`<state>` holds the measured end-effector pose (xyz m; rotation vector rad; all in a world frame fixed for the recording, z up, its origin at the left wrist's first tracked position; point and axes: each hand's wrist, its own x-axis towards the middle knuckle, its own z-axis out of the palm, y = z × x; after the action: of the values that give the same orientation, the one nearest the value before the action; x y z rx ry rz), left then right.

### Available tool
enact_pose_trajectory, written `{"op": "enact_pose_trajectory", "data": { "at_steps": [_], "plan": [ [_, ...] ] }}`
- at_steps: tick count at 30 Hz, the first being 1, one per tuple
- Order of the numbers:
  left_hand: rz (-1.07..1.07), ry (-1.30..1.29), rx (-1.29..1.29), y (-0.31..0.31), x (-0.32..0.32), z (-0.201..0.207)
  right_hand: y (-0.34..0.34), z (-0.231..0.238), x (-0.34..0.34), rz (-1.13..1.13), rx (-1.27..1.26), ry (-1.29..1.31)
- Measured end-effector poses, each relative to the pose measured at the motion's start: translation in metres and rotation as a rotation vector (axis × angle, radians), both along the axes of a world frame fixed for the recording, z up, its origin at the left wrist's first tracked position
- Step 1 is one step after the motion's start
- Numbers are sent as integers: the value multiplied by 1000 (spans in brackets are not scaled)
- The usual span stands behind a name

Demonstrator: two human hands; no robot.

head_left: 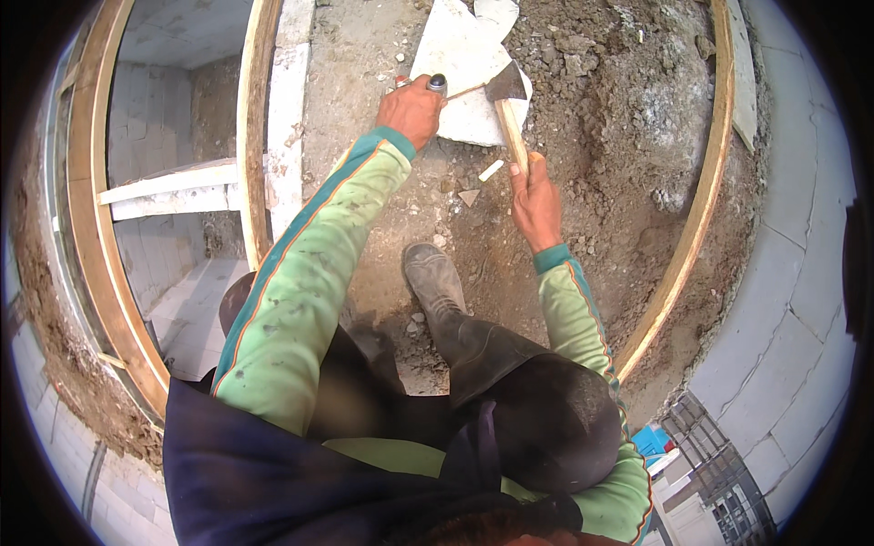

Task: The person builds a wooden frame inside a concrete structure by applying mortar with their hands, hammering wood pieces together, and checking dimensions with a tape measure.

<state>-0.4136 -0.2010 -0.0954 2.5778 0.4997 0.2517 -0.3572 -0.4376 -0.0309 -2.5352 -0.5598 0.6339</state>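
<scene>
My left hand is closed around a tool with a round black-ended handle, over a white slab lying on the dirt. A thin reddish-brown rod shows just right of that handle; whether it belongs to the tool I cannot tell. In my right hand, wrapped round its wooden handle, is a hatchet. Its dark, flared metal head is over the slab's right part, close to the rod's end. Below the slab lie a small pale strip and a stone chip.
Loose soil and rubble spread to the right, bordered by a long wooden board and a grey block wall. At left, timber framing edges a recess with a white crossbeam. My boot stands on the dirt.
</scene>
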Motion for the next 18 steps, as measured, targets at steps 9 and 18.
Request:
{"op": "enact_pose_trajectory", "data": {
  "at_steps": [9,18],
  "plan": [
    [20,-2,-2,-1,-2,3,11,33,-12,74,687,-354],
    [21,-14,-2,-4,4,-9,10,22,-6,117,214,-260]
  ]
}}
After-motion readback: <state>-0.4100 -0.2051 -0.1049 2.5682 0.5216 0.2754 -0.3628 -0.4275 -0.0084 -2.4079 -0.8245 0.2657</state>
